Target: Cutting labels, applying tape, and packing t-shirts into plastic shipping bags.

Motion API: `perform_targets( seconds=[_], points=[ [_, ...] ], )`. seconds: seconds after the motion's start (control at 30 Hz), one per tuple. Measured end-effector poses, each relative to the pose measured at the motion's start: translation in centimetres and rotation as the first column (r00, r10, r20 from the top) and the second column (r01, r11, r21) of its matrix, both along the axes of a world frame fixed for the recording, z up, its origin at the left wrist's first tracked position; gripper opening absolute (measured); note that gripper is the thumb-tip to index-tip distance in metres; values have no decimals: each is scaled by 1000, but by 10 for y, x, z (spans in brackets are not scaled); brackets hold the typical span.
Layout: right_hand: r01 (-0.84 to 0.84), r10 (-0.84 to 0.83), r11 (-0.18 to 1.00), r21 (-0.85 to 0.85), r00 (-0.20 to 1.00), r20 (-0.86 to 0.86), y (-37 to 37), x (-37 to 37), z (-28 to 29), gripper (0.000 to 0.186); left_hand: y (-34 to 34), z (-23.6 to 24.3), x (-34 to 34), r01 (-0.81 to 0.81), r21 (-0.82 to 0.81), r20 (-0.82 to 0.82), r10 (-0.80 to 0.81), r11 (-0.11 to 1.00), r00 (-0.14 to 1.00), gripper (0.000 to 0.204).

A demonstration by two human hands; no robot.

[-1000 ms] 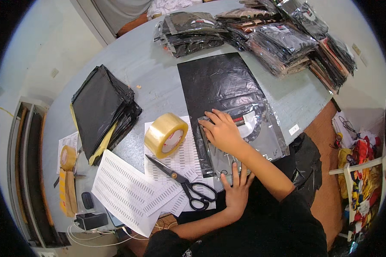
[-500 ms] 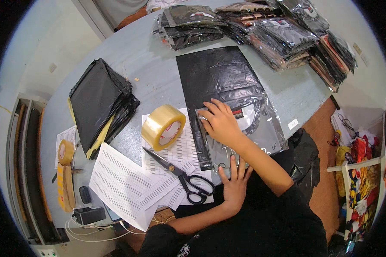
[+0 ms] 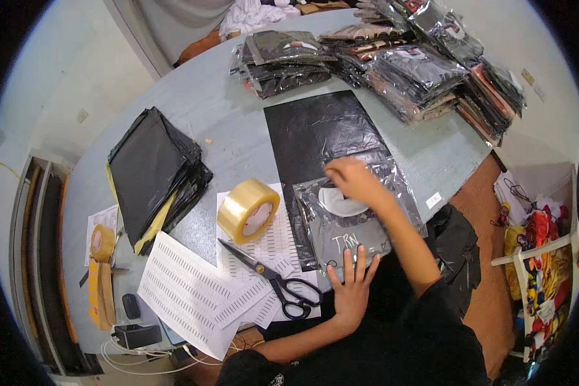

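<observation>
A grey folded T-shirt in a clear plastic bag [image 3: 325, 228] lies in front of me, partly over a large black plastic bag [image 3: 321, 128]. White lettering and a pale collar show through the clear plastic. My left hand [image 3: 351, 297] rests with spread fingers at the near edge of the bagged shirt. Over its far part is my right hand [image 3: 357, 182], fingers curled together and slightly blurred. Whatever the curled fingers hold, if anything, is hidden.
Left of the shirt are a tape roll [image 3: 249, 212], black scissors [image 3: 273, 273] and printed sheets [image 3: 186, 289]. Black plastic bags [image 3: 151, 167] lie stacked further left. Bagged garments [image 3: 418, 74] are piled at the far side. A shelf unit [image 3: 547, 283] stands right.
My right hand has gone from lying with fingers stretched over the bagged shirt to curled fingers, uncovering more lettering. My left hand stays at the near edge. The view has tilted slightly upward.
</observation>
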State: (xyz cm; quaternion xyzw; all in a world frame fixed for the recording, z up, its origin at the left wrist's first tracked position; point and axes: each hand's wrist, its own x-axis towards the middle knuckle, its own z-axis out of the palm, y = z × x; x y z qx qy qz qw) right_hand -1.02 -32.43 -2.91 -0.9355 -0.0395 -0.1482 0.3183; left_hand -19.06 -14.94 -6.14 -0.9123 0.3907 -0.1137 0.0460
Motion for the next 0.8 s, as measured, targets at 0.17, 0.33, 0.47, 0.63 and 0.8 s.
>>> perform_targets(
  seconds=[0.17,0.33,0.47,0.63,0.8],
  points=[
    [-200,286,949,243,871,-399,-71,1,37,32,3,9,-1,31,-145,-147,-53,989,988,74],
    [-338,311,940,47,793,-523,-108,-11,57,37,10,34,7,69,-258,-350,-160,964,923,71],
    [-101,131,991,84,804,-579,-133,-47,68,31,20,45,10,51,-320,-381,-178,946,907,70],
    [451,150,548,704,776,-613,-170,-157,49,45,32,51,20,90,-269,-453,-208,959,867,70],
    [586,48,-18,810,810,-584,-122,-212,39,53,32,48,20,98,-221,-416,-185,970,890,71]
  ],
)
